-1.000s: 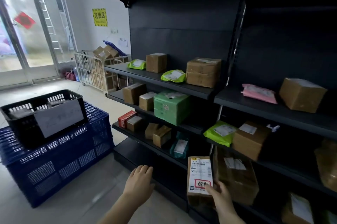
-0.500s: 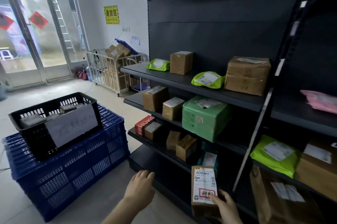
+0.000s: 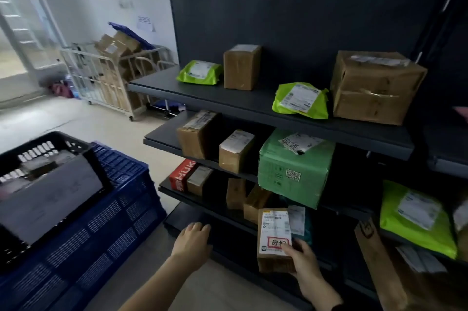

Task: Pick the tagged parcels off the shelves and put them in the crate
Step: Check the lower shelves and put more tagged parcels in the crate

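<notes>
Down at the front edge of the lowest shelves, we have the right hand with its grip clamped on the tagged parcel. The thumb is on the front face by the red-framed tag and the fingers are round the right edge. The parcel is a tall brown carton, upright, with its white label facing us, and it is held in front of the shelf edges. Whether its base touches the bottom shelf we cannot tell.

Just to its left, the left hand hangs over that shelf's front edge, grip apart, fingers loosely bent and holding nothing.

Swinging left, we find the black crate with a sheet of paper across its front wall. It is stacked on a bigger blue crate on the floor, well apart from the parcel.

Up the shelves now. A green box sits on the second shelf, with a brown carton and a smaller carton to its left. A red box stands at the left end of the third shelf.

On the top shelf, a green mailer lies at the left end. Beside it stands an upright carton, then a second mailer, then a big carton at the right.

Back by the wall, a wire cart holds more cartons.
</notes>
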